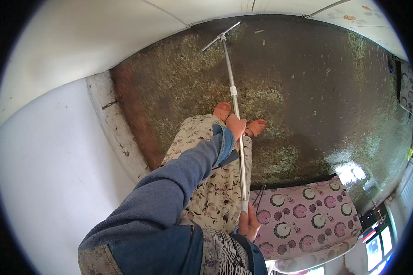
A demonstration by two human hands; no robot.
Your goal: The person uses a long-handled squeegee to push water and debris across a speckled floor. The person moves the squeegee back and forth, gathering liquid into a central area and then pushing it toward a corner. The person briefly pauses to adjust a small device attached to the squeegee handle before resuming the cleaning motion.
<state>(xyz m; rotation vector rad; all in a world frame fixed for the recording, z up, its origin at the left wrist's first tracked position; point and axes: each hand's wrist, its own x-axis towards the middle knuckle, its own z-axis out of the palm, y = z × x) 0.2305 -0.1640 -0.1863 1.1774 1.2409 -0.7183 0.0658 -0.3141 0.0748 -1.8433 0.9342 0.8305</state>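
A long metal pole [231, 74] runs up the view from near my waist to a thin crossbar head [221, 36] like a floor squeegee's. The head rests on the dark mottled floor [272, 62], close to the far wall. My left hand [236, 125] is wrapped around the pole's middle, above my sandals. At the pole's near end my right hand [249, 225] grips the pale end piece, thumb lying along it. Orange sandals [256, 128] are on my feet, one on each side of the pole. A dark flat object [229, 160], not clear enough to name, shows beside my left cuff.
A pink flower-patterned covered seat or bed [306, 220] stands close on my right. The white wall [58, 144] rises on my left above a worn pale ledge [115, 120]. Cream panels [130, 31] bound the far side. Bright light reflects off the floor [350, 173] at right.
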